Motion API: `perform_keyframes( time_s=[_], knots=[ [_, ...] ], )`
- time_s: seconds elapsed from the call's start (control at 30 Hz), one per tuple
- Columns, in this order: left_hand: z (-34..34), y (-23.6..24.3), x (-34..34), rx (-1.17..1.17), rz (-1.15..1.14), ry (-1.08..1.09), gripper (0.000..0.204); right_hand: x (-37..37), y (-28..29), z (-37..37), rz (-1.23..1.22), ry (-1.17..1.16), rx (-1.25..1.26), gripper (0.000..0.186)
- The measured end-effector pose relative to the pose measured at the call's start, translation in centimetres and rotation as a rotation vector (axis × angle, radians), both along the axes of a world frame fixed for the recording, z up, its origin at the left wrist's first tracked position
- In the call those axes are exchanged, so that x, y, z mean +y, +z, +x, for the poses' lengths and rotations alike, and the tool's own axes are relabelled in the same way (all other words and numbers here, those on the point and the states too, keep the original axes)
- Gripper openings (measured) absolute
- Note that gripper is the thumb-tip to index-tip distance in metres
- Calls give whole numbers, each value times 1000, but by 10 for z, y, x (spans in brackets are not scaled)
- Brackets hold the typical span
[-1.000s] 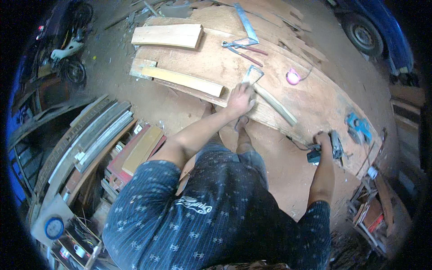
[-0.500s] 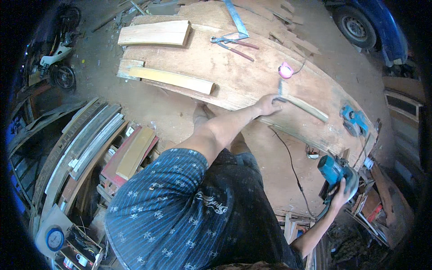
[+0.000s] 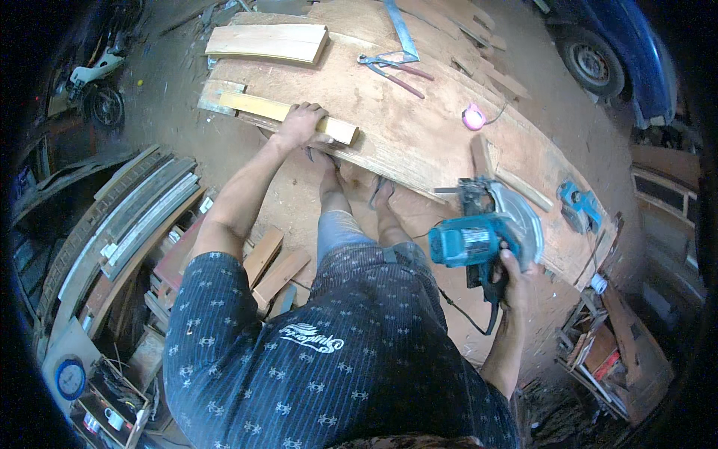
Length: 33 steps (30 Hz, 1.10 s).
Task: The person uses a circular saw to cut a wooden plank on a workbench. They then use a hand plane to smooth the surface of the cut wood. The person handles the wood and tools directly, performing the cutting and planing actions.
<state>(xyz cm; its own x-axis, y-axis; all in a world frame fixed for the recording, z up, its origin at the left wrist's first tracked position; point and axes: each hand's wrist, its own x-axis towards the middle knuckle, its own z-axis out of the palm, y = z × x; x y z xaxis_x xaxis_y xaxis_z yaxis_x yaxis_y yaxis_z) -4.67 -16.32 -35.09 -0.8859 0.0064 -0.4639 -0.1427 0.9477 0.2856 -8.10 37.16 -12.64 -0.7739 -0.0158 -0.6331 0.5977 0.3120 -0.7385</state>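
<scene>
My left hand (image 3: pixel 303 124) is closed over the near end of a narrow yellowish wooden board (image 3: pixel 254 105), which lies along the left edge of the wooden worktop (image 3: pixel 389 153). In my right hand (image 3: pixel 516 278) is a teal circular saw (image 3: pixel 467 241), gripped by its rear handle. The saw hangs in the air beside the near side of the worktop, its round guard to the right. Its black cord loops down below my hand. Where exactly my right fingers sit on the handle is partly hidden.
On the worktop lie a wider board (image 3: pixel 265 43), pincers (image 3: pixel 393 73), a blue metal square (image 3: pixel 404 34), a pink round tape measure (image 3: pixel 473 117), a hammer (image 3: pixel 523 185) and another teal power tool (image 3: pixel 577 206). Stacked wood (image 3: pixel 138 224) stands left. A blue vehicle's wheel (image 3: pixel 591 61) is far right.
My left hand has left the hammer and moved left onto the yellowish board. My right hand has brought the saw up and leftward from the lower right.
</scene>
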Motion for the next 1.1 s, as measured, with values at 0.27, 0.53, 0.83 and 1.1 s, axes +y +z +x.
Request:
perform_keyframes(
  time_s=[0.27,0.53,0.83,1.1],
  knots=[
    [12,-20,20,286,453,44,66,-65,-10,-9,-19,426,60,28],
    [30,33,132,40,798,717,59,-104,-43,-24,96,889,320,39],
    [55,-2,167,236,957,1144,65,-133,-98,-42,19,1156,448,48],
    [59,-34,153,229,959,1369,45,-156,-129,-36,-67,1157,465,43]
  ],
)
